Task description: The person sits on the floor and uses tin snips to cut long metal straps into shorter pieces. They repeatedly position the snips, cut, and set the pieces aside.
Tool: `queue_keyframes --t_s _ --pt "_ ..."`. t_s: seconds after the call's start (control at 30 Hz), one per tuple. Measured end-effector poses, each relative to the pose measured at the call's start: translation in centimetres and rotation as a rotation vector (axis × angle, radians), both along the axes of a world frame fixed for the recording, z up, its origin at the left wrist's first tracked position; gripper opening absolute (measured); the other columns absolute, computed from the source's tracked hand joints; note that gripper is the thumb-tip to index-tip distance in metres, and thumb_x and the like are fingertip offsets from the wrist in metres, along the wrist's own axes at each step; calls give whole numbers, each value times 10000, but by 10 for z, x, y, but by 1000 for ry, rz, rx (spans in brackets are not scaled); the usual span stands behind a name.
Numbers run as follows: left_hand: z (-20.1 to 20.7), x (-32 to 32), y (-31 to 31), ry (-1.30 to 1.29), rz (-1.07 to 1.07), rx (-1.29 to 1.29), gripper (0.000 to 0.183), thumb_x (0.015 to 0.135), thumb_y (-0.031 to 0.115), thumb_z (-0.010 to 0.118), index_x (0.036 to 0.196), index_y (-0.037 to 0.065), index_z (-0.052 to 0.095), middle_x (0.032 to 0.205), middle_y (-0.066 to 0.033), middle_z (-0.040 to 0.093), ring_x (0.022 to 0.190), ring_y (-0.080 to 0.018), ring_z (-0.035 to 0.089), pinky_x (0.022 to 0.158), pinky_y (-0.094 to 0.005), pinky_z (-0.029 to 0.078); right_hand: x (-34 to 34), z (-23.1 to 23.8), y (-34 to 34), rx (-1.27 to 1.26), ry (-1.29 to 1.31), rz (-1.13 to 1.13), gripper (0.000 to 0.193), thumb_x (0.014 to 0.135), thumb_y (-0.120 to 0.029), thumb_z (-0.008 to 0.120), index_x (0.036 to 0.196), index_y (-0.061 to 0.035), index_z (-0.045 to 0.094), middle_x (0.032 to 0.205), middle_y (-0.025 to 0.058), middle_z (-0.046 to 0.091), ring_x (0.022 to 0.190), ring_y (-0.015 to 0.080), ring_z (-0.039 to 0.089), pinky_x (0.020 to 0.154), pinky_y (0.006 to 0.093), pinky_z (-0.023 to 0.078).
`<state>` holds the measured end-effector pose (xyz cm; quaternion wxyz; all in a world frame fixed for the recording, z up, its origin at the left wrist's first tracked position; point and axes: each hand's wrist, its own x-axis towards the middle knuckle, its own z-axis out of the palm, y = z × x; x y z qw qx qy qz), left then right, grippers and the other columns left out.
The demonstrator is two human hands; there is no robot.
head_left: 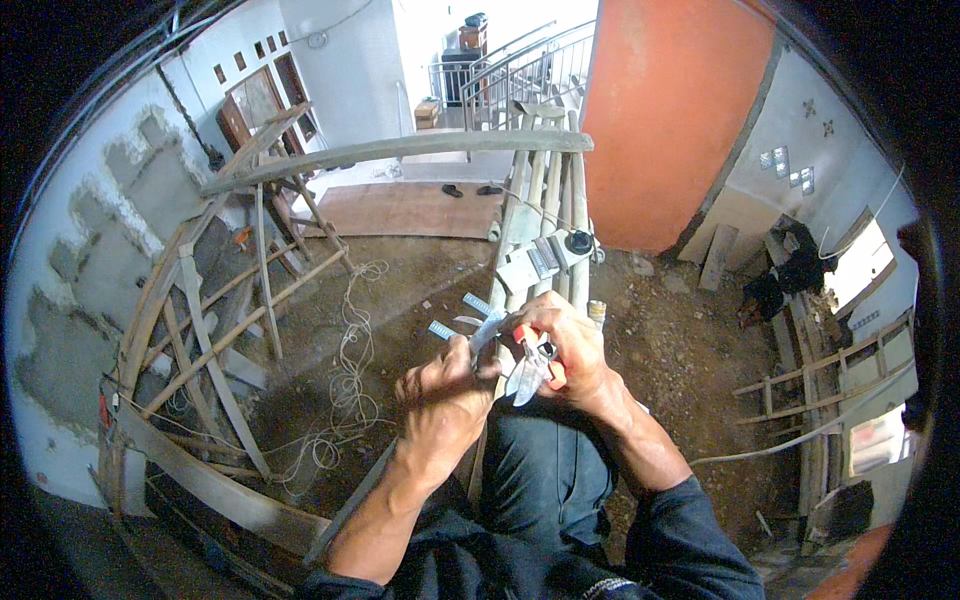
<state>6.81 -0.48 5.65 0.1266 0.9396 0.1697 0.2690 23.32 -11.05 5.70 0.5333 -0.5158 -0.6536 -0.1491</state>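
In front of my body, both hands are close together over a run of poles. My right hand (567, 350) is closed on a pair of snips (526, 378) with red-orange handles and a grey metal head. My left hand (441, 396) pinches a thin, pale metal strip (487, 330) beside the snips. Two light-blue slotted ends (475, 302) stick out past the left hand's fingers. Whether they belong to the same strip I cannot tell. The fingers hide part of the snips and the strip.
Long poles (551, 190) run away from me, bearing grey metal pieces (545, 258) and a black round object (580, 242). A curved beam (400, 147) crosses them. At left stands timber framing (207, 340); tangled pale cable (345, 380) lies on the dirt floor (690, 350) below.
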Motion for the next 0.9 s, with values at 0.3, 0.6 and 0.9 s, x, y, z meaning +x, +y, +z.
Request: queue_keyframes --t_s 0.3,0.6,0.9 --pt "-5 7 5 6 -89 -24 141 856 180 660 948 75 636 860 -166 620 683 -378 638 597 -477 514 3 -2 4 -92 6 -18 347 689 -10 716 998 -7 559 858 153 562 769 347 600 684 394 502" --pt "-22 12 5 -91 -163 -194 155 874 118 586 997 34 631 885 -207 633 827 -411 616 712 -497 479 -3 -5 12 -152 -15 -105 447 650 -141 808 984 -26 534 850 141 546 777 352 563 679 421 469" --pt "-9 23 29 69 80 -1309 515 988 494 489 903 2 612 657 -98 613 456 -143 566 392 -310 456 2 28 11 -354 164 -99 297 753 -41 731 1009 -13 584 911 184 617 909 396 627 776 440 512"
